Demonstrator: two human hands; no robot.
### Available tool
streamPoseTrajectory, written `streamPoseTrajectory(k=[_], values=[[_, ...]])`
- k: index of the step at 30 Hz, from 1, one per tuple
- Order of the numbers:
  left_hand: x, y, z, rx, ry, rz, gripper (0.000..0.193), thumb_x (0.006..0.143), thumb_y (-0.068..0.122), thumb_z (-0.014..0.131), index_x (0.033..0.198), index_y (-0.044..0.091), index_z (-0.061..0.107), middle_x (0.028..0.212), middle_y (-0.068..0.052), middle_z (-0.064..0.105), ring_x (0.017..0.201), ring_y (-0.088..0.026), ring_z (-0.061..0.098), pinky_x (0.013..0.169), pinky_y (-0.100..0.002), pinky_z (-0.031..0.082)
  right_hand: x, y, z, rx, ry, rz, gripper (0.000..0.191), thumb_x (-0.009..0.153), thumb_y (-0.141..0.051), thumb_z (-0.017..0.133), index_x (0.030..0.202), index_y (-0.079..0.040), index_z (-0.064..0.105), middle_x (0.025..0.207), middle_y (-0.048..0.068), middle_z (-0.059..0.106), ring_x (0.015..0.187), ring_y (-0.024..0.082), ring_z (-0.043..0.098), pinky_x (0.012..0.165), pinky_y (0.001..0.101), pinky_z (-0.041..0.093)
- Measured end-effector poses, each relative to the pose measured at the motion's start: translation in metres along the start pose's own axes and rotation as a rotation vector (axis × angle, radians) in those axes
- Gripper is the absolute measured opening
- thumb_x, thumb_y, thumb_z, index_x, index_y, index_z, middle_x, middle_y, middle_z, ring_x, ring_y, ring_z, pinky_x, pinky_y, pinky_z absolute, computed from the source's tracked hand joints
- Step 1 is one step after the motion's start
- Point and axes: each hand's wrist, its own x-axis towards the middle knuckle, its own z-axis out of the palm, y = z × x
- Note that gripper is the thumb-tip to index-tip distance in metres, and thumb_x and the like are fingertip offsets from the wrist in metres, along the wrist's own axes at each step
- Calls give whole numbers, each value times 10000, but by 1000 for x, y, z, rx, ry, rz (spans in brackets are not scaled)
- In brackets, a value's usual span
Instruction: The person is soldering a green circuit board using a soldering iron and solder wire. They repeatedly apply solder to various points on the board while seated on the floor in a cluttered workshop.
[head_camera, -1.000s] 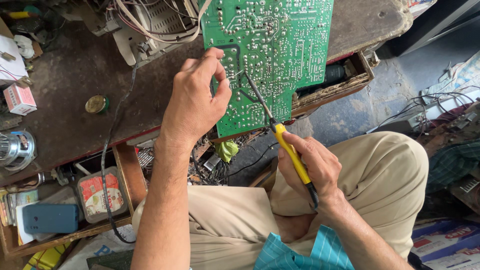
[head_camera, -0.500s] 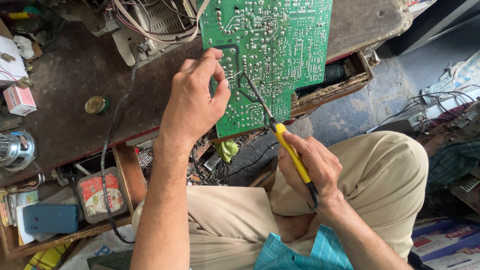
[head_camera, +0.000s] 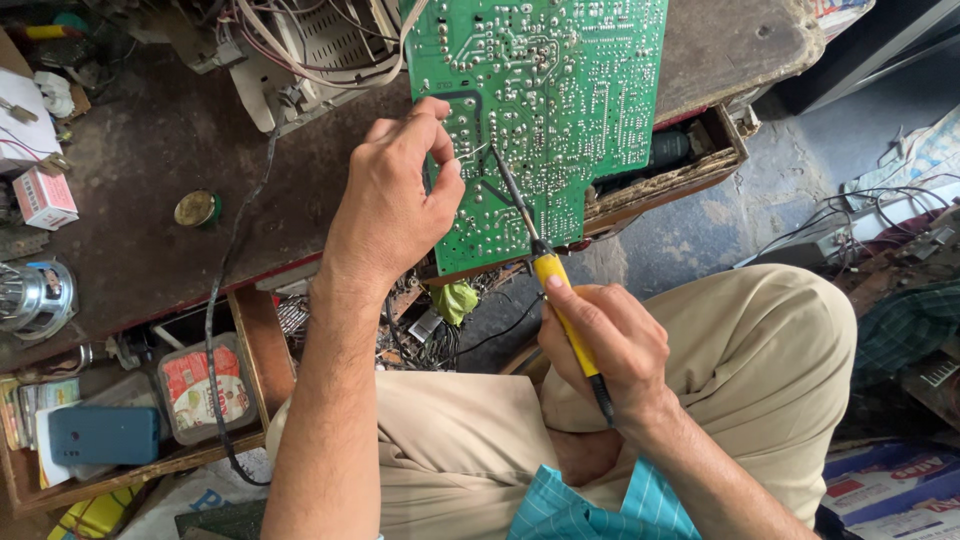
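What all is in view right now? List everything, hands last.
circuit board: 1, green, tilted at bench edge, top centre
soldering iron: 1, yellow handle, tip on board
solder wire: 1, thin, silvery, at iron tip
bench: 1, dark brown, left
round tin: 1, brass-coloured, on bench
small box: 1, red and white, bench's left edge
speaker: 1, silver, far left
phone: 1, blue, lower-left tray
container: 1, clear, red label, beside phone
left hand: pinching solder wire
right hand: gripping soldering iron
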Motion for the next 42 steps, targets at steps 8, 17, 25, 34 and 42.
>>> streamPoseTrajectory(k=[8, 17, 25, 34, 42], values=[[2, 0, 0, -2, 13, 4, 113, 884, -10, 680, 912, 2, 571, 1285, -166, 701, 1051, -352, 692, 802, -449, 596, -6, 10, -1, 115, 22, 235, 271, 901, 6, 749, 1167, 20, 695, 953, 129, 747, 764, 144, 722, 687, 257, 546], [1, 1, -2, 11, 11, 6, 113, 890, -8, 682, 920, 1, 574, 1263, -157, 715, 1031, -346, 695, 814, -460, 592, -11, 11, 0, 121, 19, 240, 263, 905, 2, 747, 1162, 22, 698, 938, 123, 743, 774, 139, 726, 695, 253, 548], [1, 0, 0, 11, 2, -12, 104, 890, -8, 681, 915, 2, 581, 1279, -163, 707, 1066, -339, 701, 808, -447, 611, -10, 9, 0, 112, 24, 230, 263, 907, -4, 748, 1165, 12, 697, 943, 122, 744, 768, 136, 717, 684, 250, 542], [0, 0, -2, 17, -1, 10, 126, 914, -11, 677, 1021, -16, 611, 1053, -114, 738, 1023, -329, 700, 862, -464, 578, 0, 4, -4, 108, 23, 178, 284, 915, 49, 740, 1191, 17, 681, 829, 104, 680, 678, 144, 653, 633, 272, 510], [2, 3, -4, 17, 25, 43, 103, 895, -16, 678, 948, -18, 589, 1187, -146, 727, 1017, -350, 691, 859, -468, 571, -8, 13, -4, 107, 7, 161, 297, 907, 42, 739, 1198, 20, 683, 861, 121, 701, 696, 149, 662, 637, 272, 519]])
